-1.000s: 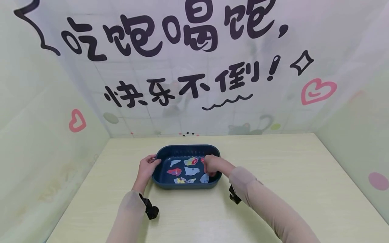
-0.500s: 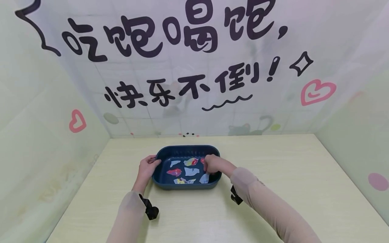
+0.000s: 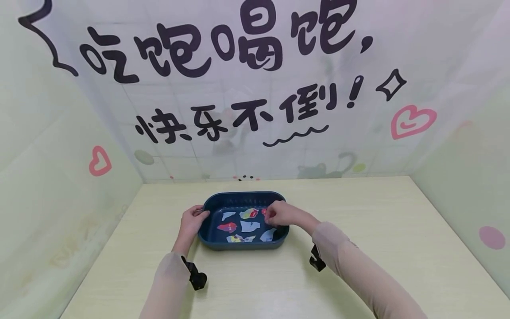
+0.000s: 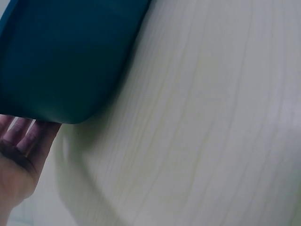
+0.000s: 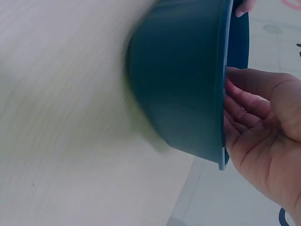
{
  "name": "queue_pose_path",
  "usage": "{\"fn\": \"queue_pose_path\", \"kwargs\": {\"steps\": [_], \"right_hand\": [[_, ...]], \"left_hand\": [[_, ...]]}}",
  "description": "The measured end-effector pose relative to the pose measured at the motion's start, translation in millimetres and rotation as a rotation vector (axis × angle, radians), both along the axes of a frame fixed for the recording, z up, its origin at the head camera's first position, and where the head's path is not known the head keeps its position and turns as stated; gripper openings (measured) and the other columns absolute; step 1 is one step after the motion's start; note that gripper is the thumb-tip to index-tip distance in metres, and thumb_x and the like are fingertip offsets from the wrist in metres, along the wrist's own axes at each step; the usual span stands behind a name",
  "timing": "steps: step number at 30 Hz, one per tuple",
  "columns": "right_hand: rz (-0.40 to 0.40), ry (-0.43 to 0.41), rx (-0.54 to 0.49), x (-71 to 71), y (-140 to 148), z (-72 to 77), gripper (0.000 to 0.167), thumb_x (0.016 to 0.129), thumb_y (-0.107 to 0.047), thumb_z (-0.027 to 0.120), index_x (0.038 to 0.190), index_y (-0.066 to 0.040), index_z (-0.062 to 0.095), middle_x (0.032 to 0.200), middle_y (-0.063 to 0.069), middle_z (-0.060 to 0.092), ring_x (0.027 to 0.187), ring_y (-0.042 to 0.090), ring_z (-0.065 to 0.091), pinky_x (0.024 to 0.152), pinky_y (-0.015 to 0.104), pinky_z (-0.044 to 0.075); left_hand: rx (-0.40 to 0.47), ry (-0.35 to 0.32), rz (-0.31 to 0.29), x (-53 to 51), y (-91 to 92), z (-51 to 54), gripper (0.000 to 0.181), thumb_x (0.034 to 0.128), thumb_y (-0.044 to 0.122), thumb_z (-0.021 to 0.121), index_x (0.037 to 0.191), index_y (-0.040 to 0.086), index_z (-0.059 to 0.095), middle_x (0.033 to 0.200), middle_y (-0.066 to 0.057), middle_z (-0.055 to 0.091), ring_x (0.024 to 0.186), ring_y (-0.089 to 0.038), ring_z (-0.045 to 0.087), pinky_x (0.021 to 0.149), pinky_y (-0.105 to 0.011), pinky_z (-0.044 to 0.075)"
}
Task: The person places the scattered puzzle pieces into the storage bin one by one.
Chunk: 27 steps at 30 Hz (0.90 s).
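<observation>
A dark blue oval-cornered basin (image 3: pixel 239 245) stands on the table. Flat, irregular printed pieces lie inside: a pink-red piece (image 3: pixel 227 227), a pale blue piece (image 3: pixel 250 226), a yellow and red piece (image 3: pixel 249 213) and several others. My left hand (image 3: pixel 192 221) grips the basin's left end, thumb over the rim; its fingers (image 4: pixel 37 134) touch the outside. Over the right end my right hand (image 3: pixel 280 213) reaches inside with bent fingers. A bit of red (image 3: pixel 264 212) shows beside it. The rim hides its fingertips in the right wrist view, so whether they pinch anything is unclear.
Pale wood-look table (image 3: pixel 358 248) surrounds the basin. A printed cloth (image 3: pixel 239 159) with large black lettering hangs behind, and similar cloth covers both sides. A black wrist camera (image 3: pixel 197 277) sits at the left wrist, another (image 3: pixel 317 261) at the right.
My right hand has risen slightly and drawn back, uncovering more of the pale blue piece at the basin's lower right. The left hand keeps its grip on the basin.
</observation>
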State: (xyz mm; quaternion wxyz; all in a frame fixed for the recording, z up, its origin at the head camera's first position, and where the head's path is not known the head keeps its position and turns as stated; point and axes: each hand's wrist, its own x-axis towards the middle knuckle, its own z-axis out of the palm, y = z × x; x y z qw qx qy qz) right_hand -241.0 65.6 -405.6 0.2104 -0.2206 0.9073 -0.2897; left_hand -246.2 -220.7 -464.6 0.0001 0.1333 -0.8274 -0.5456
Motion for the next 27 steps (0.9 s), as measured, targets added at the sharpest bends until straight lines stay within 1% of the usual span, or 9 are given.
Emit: {"fn": "queue_pose_path", "kwargs": {"steps": [3,6,12,15,16,19,22,23,27], "right_hand": [[0.000,0.002,-0.059,0.6,4,-2.0,0.010,0.087,-0.008,0.057,0.088,-0.003,0.066,0.075,0.003,0.062,0.062,0.011,0.053,0.063,0.021,0.049],[-0.006,0.007,-0.118,1.7,8,-3.4,0.012,0.088,-0.007,0.057,0.091,0.000,0.065,0.077,0.006,0.064,0.062,0.011,0.053,0.063,0.021,0.050],[-0.023,0.054,-0.194,4.0,15,-4.0,0.016,0.088,-0.006,0.054,0.095,0.005,0.064,0.082,0.010,0.066,0.064,0.009,0.056,0.061,0.022,0.052],[-0.052,0.072,-0.210,4.6,16,-4.5,0.016,0.089,-0.008,0.055,0.095,0.004,0.064,0.082,0.010,0.066,0.066,0.010,0.057,0.062,0.022,0.052],[-0.066,0.079,-0.213,4.9,17,-4.6,0.016,0.089,-0.009,0.055,0.095,0.004,0.064,0.083,0.010,0.066,0.066,0.010,0.056,0.062,0.022,0.051],[-0.098,0.110,-0.212,6.4,18,-6.7,0.014,0.089,-0.011,0.056,0.094,0.001,0.064,0.082,0.008,0.065,0.067,0.011,0.055,0.063,0.022,0.051],[-0.133,0.157,-0.213,6.8,20,-9.8,0.013,0.089,-0.011,0.056,0.093,-0.002,0.064,0.083,0.007,0.064,0.068,0.011,0.055,0.064,0.022,0.050],[-0.146,0.175,-0.215,6.7,20,-10.9,0.013,0.088,-0.012,0.056,0.093,-0.002,0.064,0.083,0.007,0.064,0.069,0.011,0.055,0.064,0.022,0.050],[-0.187,0.244,-0.217,6.0,24,-14.9,0.012,0.088,-0.012,0.057,0.091,-0.003,0.065,0.084,0.006,0.065,0.073,0.012,0.056,0.068,0.024,0.050]], "left_hand": [[-0.024,0.009,-0.005,-1.4,-0.1,-0.3,0.039,0.0884,0.016,0.055,0.122,-0.003,0.051,0.124,-0.026,0.054,0.115,-0.035,0.052,0.099,-0.044,0.041],[-0.066,0.015,-0.016,-2.3,0.5,0.4,0.038,0.0887,0.016,0.054,0.121,-0.003,0.052,0.122,-0.026,0.055,0.113,-0.034,0.052,0.098,-0.044,0.042],[-0.203,0.050,-0.058,-3.3,-0.1,5.3,0.038,0.0886,0.016,0.054,0.123,0.001,0.049,0.117,-0.026,0.057,0.106,-0.036,0.057,0.091,-0.045,0.047],[-0.280,0.110,-0.098,-3.0,-2.0,8.2,0.038,0.0879,0.015,0.055,0.123,0.002,0.046,0.115,-0.027,0.058,0.099,-0.037,0.060,0.085,-0.045,0.050],[-0.309,0.153,-0.109,-2.8,-2.2,8.8,0.037,0.0869,0.013,0.057,0.120,0.001,0.048,0.112,-0.027,0.058,0.094,-0.036,0.061,0.081,-0.042,0.052],[-0.380,0.247,-0.144,-1.1,-3.5,8.4,0.034,0.0845,0.010,0.059,0.115,-0.002,0.050,0.111,-0.026,0.058,0.090,-0.035,0.061,0.076,-0.041,0.052],[-0.464,0.299,-0.162,-0.1,-3.6,7.4,0.033,0.0835,0.008,0.059,0.114,-0.002,0.052,0.116,-0.024,0.057,0.095,-0.035,0.059,0.079,-0.043,0.051],[-0.493,0.292,-0.168,-0.1,-3.7,6.7,0.034,0.0840,0.009,0.059,0.116,-0.001,0.052,0.119,-0.023,0.055,0.100,-0.036,0.058,0.082,-0.047,0.049],[-0.662,0.304,-0.174,4.0,1.0,9.0,0.033,0.0856,0.014,0.057,0.117,0.002,0.054,0.128,-0.020,0.051,0.113,-0.036,0.052,0.085,-0.053,0.046]]}}
